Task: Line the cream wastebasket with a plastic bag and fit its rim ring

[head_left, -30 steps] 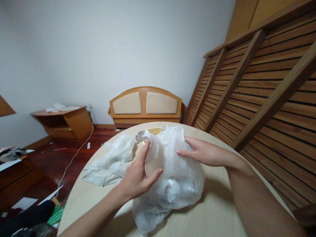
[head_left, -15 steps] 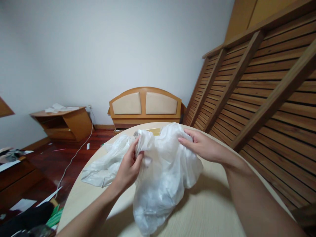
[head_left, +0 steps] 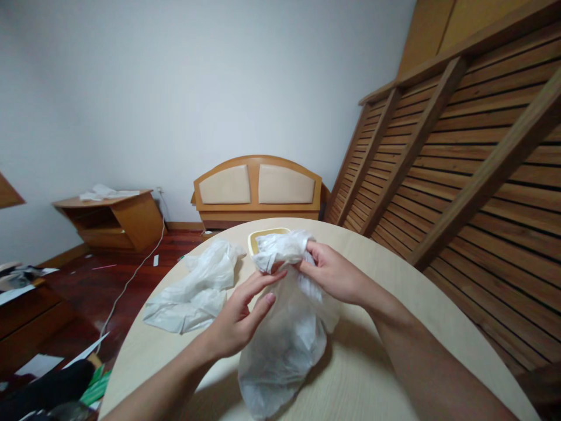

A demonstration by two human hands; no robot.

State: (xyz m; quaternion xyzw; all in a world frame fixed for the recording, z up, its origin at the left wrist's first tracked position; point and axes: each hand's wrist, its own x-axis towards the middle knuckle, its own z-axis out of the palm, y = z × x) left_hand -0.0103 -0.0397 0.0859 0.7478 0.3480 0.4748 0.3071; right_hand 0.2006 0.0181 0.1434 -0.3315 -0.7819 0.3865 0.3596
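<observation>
A crumpled white plastic bag (head_left: 284, 345) hangs over the near part of the round table, its upper part gathered. My right hand (head_left: 328, 272) is closed on the bunched top of this bag. Against the bag's left side, my left hand (head_left: 245, 313) has its fingers stretched out and the thumb apart, gripping nothing. A second white plastic bag (head_left: 193, 289) lies crumpled on the table to the left. Behind the held bag is a yellow container with a pale rim (head_left: 250, 241), partly covered by the plastic.
The round pale wooden table (head_left: 385, 351) fills the foreground. A slatted wooden frame (head_left: 438, 175) leans along the right. Beyond stands a headboard (head_left: 258, 207). On the left are a small wooden cabinet (head_left: 140, 222), a white cable (head_left: 131, 278) and papers (head_left: 39, 364) on the floor.
My right hand has moved left and gathered the bag's top toward the middle. My left hand has let go of the bag and lowered slightly. More of the yellow container shows.
</observation>
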